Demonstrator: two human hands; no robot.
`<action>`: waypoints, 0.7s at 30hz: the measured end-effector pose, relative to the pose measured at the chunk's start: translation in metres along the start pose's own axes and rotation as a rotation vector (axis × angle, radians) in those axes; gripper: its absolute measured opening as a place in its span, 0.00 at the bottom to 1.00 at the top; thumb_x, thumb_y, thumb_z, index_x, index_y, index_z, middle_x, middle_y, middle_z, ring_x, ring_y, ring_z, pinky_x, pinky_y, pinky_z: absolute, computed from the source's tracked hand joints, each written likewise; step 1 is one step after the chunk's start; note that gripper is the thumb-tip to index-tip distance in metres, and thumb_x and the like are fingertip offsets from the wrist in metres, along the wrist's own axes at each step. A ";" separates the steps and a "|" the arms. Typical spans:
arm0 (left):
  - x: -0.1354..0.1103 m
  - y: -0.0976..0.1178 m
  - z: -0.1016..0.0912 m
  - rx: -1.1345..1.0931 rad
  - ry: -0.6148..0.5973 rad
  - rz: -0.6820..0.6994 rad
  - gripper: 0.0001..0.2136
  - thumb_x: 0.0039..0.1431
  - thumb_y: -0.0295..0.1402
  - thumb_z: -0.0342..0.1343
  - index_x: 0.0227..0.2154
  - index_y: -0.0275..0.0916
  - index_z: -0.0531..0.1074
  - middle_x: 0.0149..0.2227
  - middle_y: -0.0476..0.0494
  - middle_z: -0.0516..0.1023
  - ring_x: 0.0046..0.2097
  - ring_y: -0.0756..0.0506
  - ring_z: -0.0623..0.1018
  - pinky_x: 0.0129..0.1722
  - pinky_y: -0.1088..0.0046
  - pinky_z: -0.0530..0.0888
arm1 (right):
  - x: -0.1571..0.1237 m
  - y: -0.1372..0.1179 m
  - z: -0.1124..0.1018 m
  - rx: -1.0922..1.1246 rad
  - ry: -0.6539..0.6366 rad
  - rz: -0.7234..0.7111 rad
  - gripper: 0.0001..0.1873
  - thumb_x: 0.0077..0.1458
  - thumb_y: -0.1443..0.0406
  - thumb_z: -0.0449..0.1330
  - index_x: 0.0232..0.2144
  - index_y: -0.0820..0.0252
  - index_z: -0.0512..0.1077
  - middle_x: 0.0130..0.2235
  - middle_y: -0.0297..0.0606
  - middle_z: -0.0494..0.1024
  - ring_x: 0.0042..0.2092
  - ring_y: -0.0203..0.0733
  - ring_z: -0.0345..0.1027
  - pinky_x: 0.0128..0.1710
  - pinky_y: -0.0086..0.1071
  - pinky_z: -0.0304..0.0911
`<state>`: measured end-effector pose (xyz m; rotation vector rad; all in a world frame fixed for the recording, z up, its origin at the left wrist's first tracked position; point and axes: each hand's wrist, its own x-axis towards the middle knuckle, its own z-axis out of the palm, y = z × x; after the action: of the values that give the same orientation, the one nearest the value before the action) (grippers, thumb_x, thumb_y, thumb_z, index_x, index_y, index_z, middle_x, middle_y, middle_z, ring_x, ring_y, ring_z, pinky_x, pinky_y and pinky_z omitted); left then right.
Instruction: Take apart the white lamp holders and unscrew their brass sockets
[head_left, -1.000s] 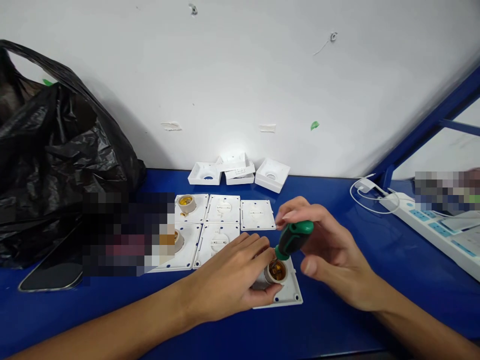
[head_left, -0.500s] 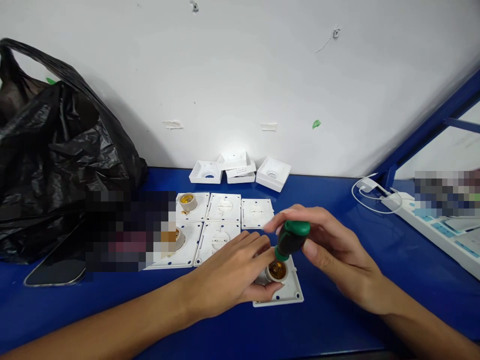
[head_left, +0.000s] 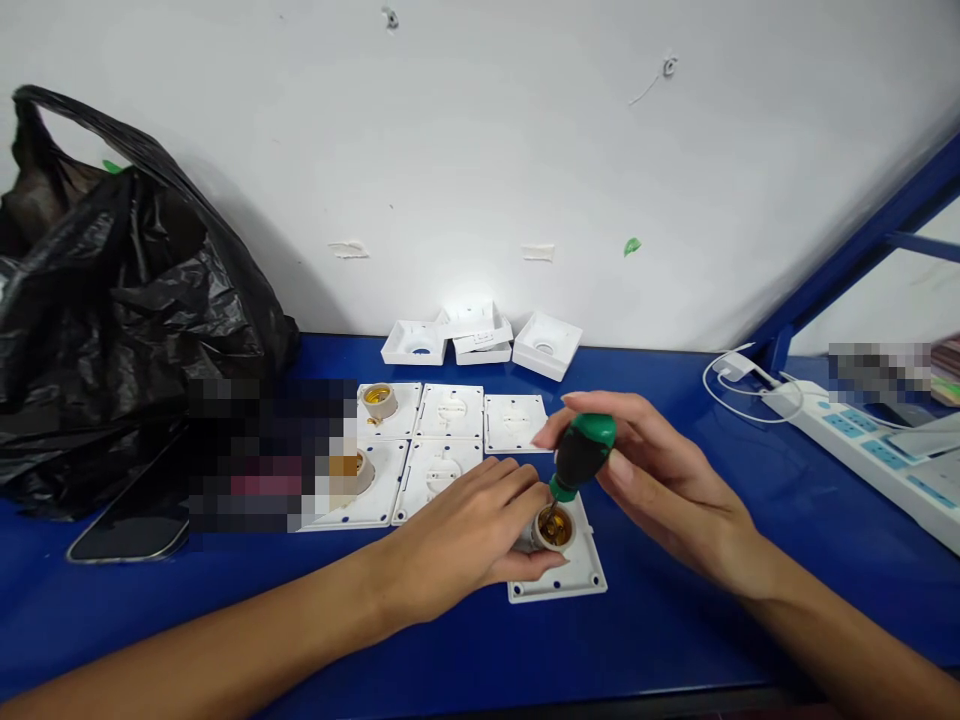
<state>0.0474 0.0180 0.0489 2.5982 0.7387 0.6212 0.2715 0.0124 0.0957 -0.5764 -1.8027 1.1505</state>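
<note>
My right hand (head_left: 660, 490) grips a short screwdriver (head_left: 583, 455) by its green and black handle. The shaft points down into a brass-lined lamp socket (head_left: 555, 527) on a square white plate (head_left: 581, 578). How the tip meets the screw inside I cannot make out. My left hand (head_left: 480, 525) closes around the socket, thumb at its near side and fingers at its far left, and covers part of the plate. Left of it lie several more white plates (head_left: 448, 410), two of them bearing a lamp socket (head_left: 379, 401).
Behind the plates, white box-shaped covers (head_left: 546, 347) lean by the wall. A black plastic bag (head_left: 142, 290) and a phone (head_left: 127, 530) lie left. On the right are a power strip (head_left: 862, 430) and a white cable (head_left: 709, 385) on the blue table (head_left: 420, 660).
The screwdriver handle has risen slightly with my right hand, and more of its shaft shows above the socket. My left hand keeps its hold on the socket.
</note>
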 end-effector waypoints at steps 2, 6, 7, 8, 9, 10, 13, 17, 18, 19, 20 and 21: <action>0.000 0.000 0.000 0.007 0.010 -0.012 0.12 0.73 0.41 0.60 0.50 0.39 0.70 0.44 0.42 0.79 0.46 0.38 0.79 0.46 0.61 0.77 | 0.000 0.000 -0.001 -0.005 0.039 -0.034 0.18 0.71 0.60 0.61 0.61 0.40 0.72 0.52 0.38 0.77 0.53 0.43 0.73 0.50 0.38 0.76; 0.001 0.001 0.000 0.001 -0.002 0.003 0.15 0.74 0.43 0.59 0.54 0.40 0.70 0.47 0.41 0.79 0.48 0.37 0.80 0.49 0.59 0.77 | 0.000 -0.003 -0.003 0.034 -0.034 0.019 0.21 0.74 0.64 0.57 0.64 0.39 0.70 0.54 0.38 0.78 0.53 0.42 0.74 0.52 0.38 0.75; 0.001 0.001 -0.001 -0.003 -0.002 0.009 0.15 0.74 0.43 0.58 0.55 0.41 0.69 0.48 0.41 0.79 0.49 0.37 0.80 0.50 0.59 0.77 | 0.000 -0.003 -0.003 0.045 -0.047 0.038 0.21 0.74 0.64 0.55 0.65 0.38 0.69 0.56 0.38 0.77 0.55 0.43 0.74 0.53 0.39 0.75; 0.001 0.001 -0.001 -0.005 0.001 0.012 0.15 0.75 0.44 0.58 0.56 0.42 0.69 0.48 0.41 0.79 0.50 0.37 0.80 0.50 0.58 0.77 | 0.000 -0.004 -0.003 0.044 -0.042 0.034 0.21 0.74 0.64 0.55 0.64 0.38 0.70 0.56 0.39 0.77 0.55 0.43 0.73 0.54 0.40 0.75; 0.001 0.001 -0.002 -0.007 0.003 0.012 0.15 0.75 0.44 0.57 0.56 0.42 0.69 0.49 0.41 0.79 0.50 0.37 0.80 0.51 0.58 0.78 | -0.001 -0.004 -0.003 0.034 -0.025 0.016 0.20 0.74 0.64 0.56 0.63 0.39 0.71 0.56 0.38 0.77 0.55 0.43 0.73 0.53 0.40 0.75; 0.001 0.001 -0.002 -0.008 0.003 0.012 0.15 0.75 0.44 0.56 0.56 0.42 0.69 0.49 0.41 0.79 0.51 0.37 0.80 0.51 0.58 0.78 | -0.001 -0.004 -0.002 0.021 -0.012 -0.003 0.19 0.73 0.63 0.57 0.62 0.38 0.72 0.55 0.38 0.77 0.54 0.43 0.73 0.53 0.39 0.75; 0.001 0.000 -0.001 0.001 0.005 0.020 0.15 0.75 0.46 0.56 0.55 0.42 0.70 0.49 0.41 0.79 0.51 0.37 0.80 0.52 0.57 0.77 | -0.001 -0.003 -0.001 0.029 -0.022 0.024 0.20 0.74 0.63 0.55 0.64 0.38 0.71 0.53 0.37 0.77 0.52 0.42 0.74 0.53 0.38 0.74; -0.001 -0.001 0.001 0.056 0.019 0.023 0.16 0.75 0.47 0.56 0.52 0.40 0.71 0.46 0.41 0.80 0.49 0.38 0.80 0.49 0.59 0.78 | -0.001 -0.001 0.000 0.066 0.042 0.013 0.18 0.71 0.61 0.61 0.61 0.39 0.73 0.53 0.37 0.76 0.52 0.42 0.72 0.52 0.37 0.74; -0.001 -0.001 0.002 0.075 0.019 0.025 0.16 0.74 0.47 0.56 0.51 0.39 0.71 0.46 0.42 0.80 0.48 0.38 0.80 0.49 0.60 0.78 | -0.001 -0.001 0.000 0.062 0.056 -0.001 0.17 0.70 0.61 0.62 0.59 0.39 0.74 0.51 0.36 0.76 0.51 0.42 0.72 0.51 0.35 0.74; -0.001 -0.001 0.002 0.093 0.020 0.030 0.17 0.74 0.48 0.56 0.51 0.39 0.71 0.46 0.42 0.80 0.47 0.38 0.80 0.48 0.60 0.78 | -0.001 -0.001 0.000 0.066 0.049 0.005 0.17 0.71 0.61 0.62 0.59 0.39 0.74 0.50 0.36 0.76 0.51 0.41 0.71 0.51 0.34 0.73; -0.001 -0.001 0.003 0.108 0.021 0.035 0.17 0.74 0.48 0.55 0.50 0.39 0.71 0.46 0.42 0.80 0.47 0.39 0.80 0.48 0.60 0.78 | -0.001 -0.001 0.000 0.080 0.032 0.029 0.18 0.72 0.61 0.60 0.61 0.38 0.73 0.51 0.36 0.76 0.51 0.40 0.71 0.52 0.34 0.73; -0.001 -0.001 0.003 0.119 0.025 0.041 0.17 0.74 0.49 0.55 0.50 0.39 0.71 0.46 0.42 0.80 0.47 0.39 0.80 0.47 0.60 0.78 | -0.001 -0.001 0.000 0.098 0.014 0.062 0.18 0.74 0.61 0.57 0.62 0.37 0.72 0.52 0.36 0.76 0.53 0.40 0.71 0.54 0.33 0.71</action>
<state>0.0479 0.0180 0.0459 2.7251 0.7541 0.6409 0.2722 0.0112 0.0964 -0.5844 -1.7165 1.2663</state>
